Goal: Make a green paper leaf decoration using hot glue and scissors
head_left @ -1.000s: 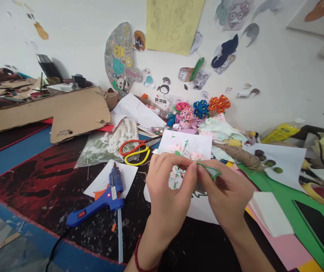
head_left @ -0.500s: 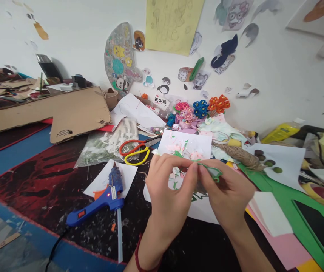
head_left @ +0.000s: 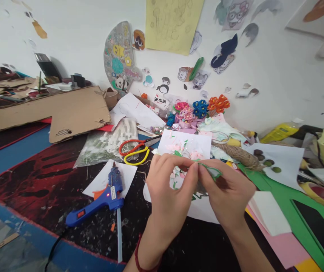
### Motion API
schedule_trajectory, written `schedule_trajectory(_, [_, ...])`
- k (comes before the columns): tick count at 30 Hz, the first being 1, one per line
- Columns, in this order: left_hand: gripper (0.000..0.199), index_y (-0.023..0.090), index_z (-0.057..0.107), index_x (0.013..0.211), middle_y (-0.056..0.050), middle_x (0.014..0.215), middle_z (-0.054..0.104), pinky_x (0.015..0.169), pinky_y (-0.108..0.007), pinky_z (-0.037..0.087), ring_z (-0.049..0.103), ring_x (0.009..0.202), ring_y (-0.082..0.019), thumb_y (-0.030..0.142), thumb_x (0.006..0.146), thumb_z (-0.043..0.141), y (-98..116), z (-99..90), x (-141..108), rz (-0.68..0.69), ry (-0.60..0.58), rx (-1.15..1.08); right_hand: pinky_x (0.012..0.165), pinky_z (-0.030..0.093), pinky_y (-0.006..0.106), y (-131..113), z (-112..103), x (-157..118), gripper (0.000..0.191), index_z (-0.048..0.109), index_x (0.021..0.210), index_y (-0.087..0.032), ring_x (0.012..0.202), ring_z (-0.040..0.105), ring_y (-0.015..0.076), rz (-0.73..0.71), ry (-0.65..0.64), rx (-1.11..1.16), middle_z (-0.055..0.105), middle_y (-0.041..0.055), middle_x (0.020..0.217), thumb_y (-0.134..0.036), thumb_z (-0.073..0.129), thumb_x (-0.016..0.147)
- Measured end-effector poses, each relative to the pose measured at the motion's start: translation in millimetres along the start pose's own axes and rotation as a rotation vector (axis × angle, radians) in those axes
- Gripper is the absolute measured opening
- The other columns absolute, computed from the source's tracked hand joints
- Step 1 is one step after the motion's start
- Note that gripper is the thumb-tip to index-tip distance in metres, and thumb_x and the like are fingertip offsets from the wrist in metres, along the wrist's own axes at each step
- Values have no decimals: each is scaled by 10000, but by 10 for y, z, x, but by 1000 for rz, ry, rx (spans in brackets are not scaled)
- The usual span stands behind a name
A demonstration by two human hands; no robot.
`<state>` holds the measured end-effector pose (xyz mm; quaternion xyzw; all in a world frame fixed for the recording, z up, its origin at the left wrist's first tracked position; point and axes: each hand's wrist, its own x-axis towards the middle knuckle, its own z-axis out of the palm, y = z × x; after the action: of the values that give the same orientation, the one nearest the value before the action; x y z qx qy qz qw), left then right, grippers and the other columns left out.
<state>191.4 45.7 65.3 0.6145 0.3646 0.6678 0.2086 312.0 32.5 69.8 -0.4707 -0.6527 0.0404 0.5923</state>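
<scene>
My left hand (head_left: 169, 189) and my right hand (head_left: 228, 192) meet fingertip to fingertip above a white sheet of paper (head_left: 204, 213). Between the thumb and fingers of the right is a small, thin piece with a green edge (head_left: 213, 172); its exact kind is unclear. My left thumb and forefinger pinch at its near end, though the fingertips hide the spot. Under and behind the hands lie green and pink paper scraps (head_left: 176, 177). To the left, a blue glue gun (head_left: 113, 192) with its red light on rests on a white sheet.
Red-and-yellow-handled scissors (head_left: 136, 151) lie behind the glue gun, beside a plastic bag of white-tipped stems (head_left: 108, 145). Colourful craft flowers (head_left: 186, 113) stand along the wall. On the right are a twine roll (head_left: 238, 153), coloured paper sheets (head_left: 283, 245) and a dark phone-like slab (head_left: 320, 230).
The green-edged piece has tilted slightly between the fingers. Both hands stay in nearly the same place, and the view has shifted very slightly.
</scene>
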Motion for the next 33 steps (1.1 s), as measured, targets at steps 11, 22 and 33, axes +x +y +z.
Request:
schedule_trajectory(11, [113,226,639,876,20,803,682,672,-293,440,552,750,-149,130,908,689,-15,-18,-1,7,-14,26,627,533,276,-11,-18,27,182,766,800,-242,653,662,150,42,64,23,741,-21,738,-124,666,895])
schedule_trajectory(22, [99,211,650,875,28,804,681,708,-276,417,545,775,-141,132,924,685,-5,-9,-7,-2,-10,-2,673,537,236,16,-22,11,163,759,896,-237,755,696,132,-19,-29,9,778,-20,860,-101,669,897])
schedule_trajectory(33, [109,216,653,873,36,798,675,711,-273,415,541,777,-136,123,918,687,0,-8,-21,-18,3,-22,661,539,189,40,6,8,171,740,913,-239,745,689,92,-61,-13,15,765,-61,845,-77,702,872])
